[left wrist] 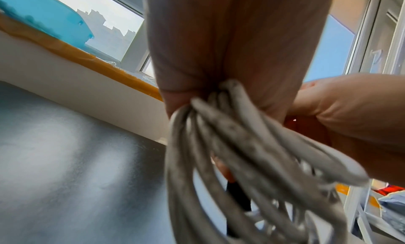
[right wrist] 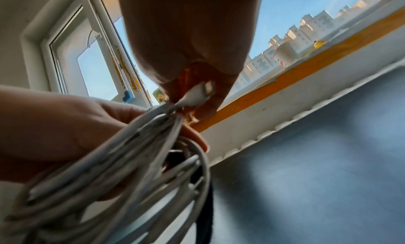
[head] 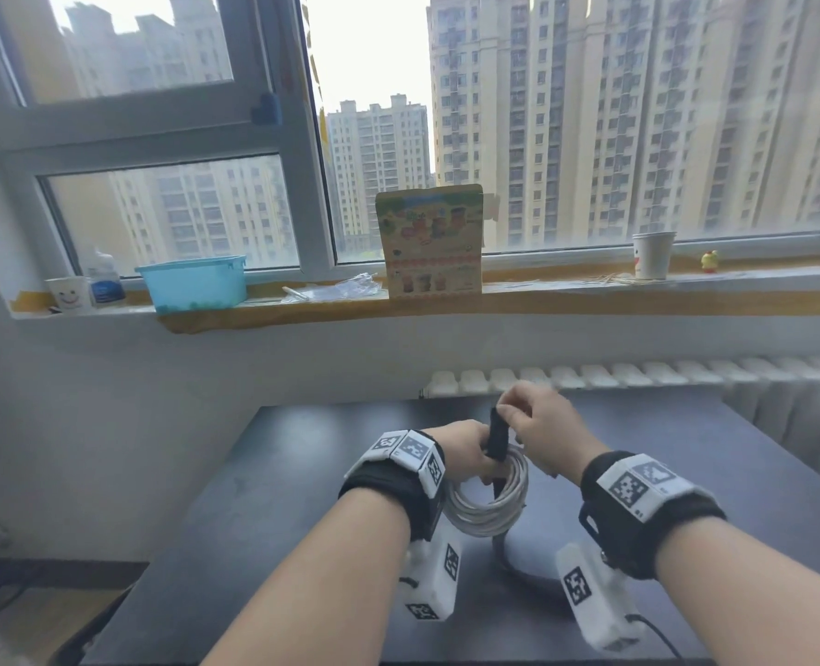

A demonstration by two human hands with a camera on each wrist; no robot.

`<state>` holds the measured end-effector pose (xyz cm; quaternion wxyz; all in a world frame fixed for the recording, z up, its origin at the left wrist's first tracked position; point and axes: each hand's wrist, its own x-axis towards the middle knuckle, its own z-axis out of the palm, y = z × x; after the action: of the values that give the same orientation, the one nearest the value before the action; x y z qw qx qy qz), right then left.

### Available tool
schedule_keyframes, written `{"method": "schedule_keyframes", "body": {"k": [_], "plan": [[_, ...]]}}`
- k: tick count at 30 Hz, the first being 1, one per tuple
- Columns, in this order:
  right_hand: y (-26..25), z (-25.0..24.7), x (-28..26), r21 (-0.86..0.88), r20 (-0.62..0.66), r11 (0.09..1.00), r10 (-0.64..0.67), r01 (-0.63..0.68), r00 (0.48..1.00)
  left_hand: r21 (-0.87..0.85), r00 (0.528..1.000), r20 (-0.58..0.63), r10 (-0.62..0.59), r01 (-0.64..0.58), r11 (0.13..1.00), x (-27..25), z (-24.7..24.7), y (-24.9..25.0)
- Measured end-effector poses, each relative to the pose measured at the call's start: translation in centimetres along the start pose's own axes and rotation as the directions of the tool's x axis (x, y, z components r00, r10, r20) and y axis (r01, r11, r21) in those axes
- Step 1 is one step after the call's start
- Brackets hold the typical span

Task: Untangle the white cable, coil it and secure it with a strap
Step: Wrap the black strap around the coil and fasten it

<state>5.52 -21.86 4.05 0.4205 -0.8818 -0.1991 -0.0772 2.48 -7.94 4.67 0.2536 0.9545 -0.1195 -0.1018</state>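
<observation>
White cable coil in left hand; right hand pinches black strap.

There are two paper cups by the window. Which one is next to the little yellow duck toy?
The paper cup on the right end of the sill stands beside the yellow duck toy. The other paper cup, with a smiley face, is far left by the blue tub.

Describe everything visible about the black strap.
The black strap is a flat, matte band that looks like fabric. It stands nearly upright across the top of the coiled white cable, above the dark table. The right hand pinches its upper end; the left hand, which grips the coil, touches its lower part. Its tail hangs through the middle of the coil. It is not yet closed around the loops. No fastening is discernible.
</observation>
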Motion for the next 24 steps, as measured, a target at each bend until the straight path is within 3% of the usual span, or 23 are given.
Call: {"method": "schedule_keyframes", "body": {"k": [2, 5, 9, 13, 16, 18, 21, 24], "plan": [[0.5, -0.2, -0.1, 0.139, 0.091, 0.986, 0.076, -0.089, 0.993, -0.006, 1.0, 0.004, -0.012, 0.012, 1.0, -0.1, -0.2, -0.3], [0.5, -0.2, -0.6, 0.38, 0.272, 0.886, 0.167, -0.265, 0.948, 0.037, 0.998, -0.022, -0.066, 0.067, 0.997, -0.2, -0.5, -0.9], [-0.3, 0.4, -0.8, 0.316, 0.217, 0.946, -0.001, -0.069, 0.976, 0.11, 0.989, -0.034, -0.146, 0.149, 0.983, 0.1, 0.0, -1.0], [-0.4, 0.4, -0.4, 0.328, 0.154, 0.945, -0.034, -0.019, 0.987, -0.029, 0.986, -0.071, -0.151, 0.149, 0.988, 0.3, 0.0, -1.8], [-0.4, 0.4, -0.8, 0.239, 0.314, 0.97, -0.043, -0.035, 0.948, -0.069, 0.98, -0.111, -0.165, 0.158, 0.985, 0.4, -0.2, -2.6], [-0.3, 1.0, -0.8, 0.135, 0.351, 0.991, -0.057, 0.01, 0.935, -0.081, 0.98, -0.121, -0.159, 0.15, 0.985, 0.5, -0.2, -2.7], [-0.4, 1.4, -0.7, 0.0, 0.251, 0.992, -0.126, 0.13, 0.96, -0.111, 0.989, -0.092, -0.12, 0.11, 0.988, 0.4, -0.1, -2.5], [-0.1, 1.4, -0.6, 0.018, 0.181, 0.99, -0.139, 0.138, 0.974, -0.111, 0.992, -0.092, -0.091, 0.08, 0.991, 0.3, -0.2, -2.6]]}}
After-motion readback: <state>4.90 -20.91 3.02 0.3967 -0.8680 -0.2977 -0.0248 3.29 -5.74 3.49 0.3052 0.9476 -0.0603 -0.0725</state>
